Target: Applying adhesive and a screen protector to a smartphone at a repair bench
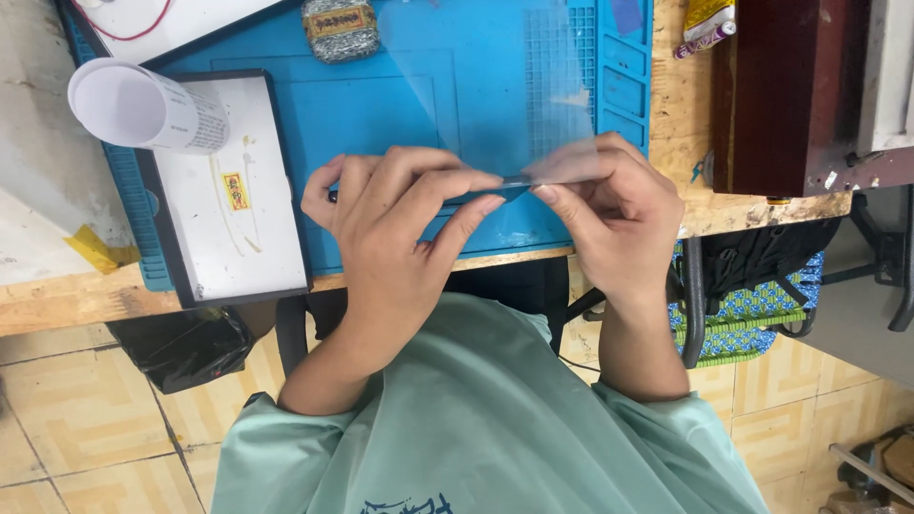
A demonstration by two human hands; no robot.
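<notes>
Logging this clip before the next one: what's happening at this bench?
A person in a pale green shirt works over a blue silicone work mat. The left hand pinches a thin dark tool, while the right hand holds a clear plastic film sheet by its edge. A white-screened tablet lies alongside.

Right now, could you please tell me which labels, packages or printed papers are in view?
Rolled paper: top left, white tube, dark print.
Small sticker: on the white panel, yellow and red rectangle.
Packet: top centre, grey, yellowish label.
Tube: top right, yellow and white.
</notes>
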